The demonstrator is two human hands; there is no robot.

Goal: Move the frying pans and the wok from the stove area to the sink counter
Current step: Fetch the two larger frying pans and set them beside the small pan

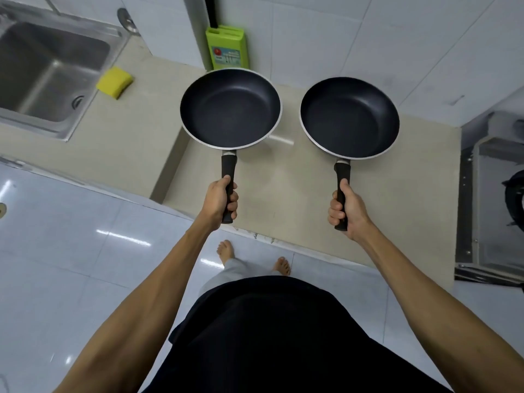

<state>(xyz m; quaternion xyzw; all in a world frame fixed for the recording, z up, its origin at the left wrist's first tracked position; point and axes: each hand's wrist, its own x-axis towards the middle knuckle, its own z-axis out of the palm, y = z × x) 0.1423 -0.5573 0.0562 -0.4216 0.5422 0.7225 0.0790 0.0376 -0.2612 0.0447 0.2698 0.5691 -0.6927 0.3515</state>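
Head view: the left hand is wrapped tight around the black handle of one frying pan, and the right hand is wrapped the same way around the handle of a second frying pan. Both pans are dark inside with pale rims, level, side by side and apart, held over the beige worktop; whether either touches it cannot be told. The left pan sits just in front of a green knife block against the tiled wall. Further left, a yellow sponge lies beside the steel sink. At the right edge, part of a gas stove shows. Bare feet stand on the glossy tile floor below.
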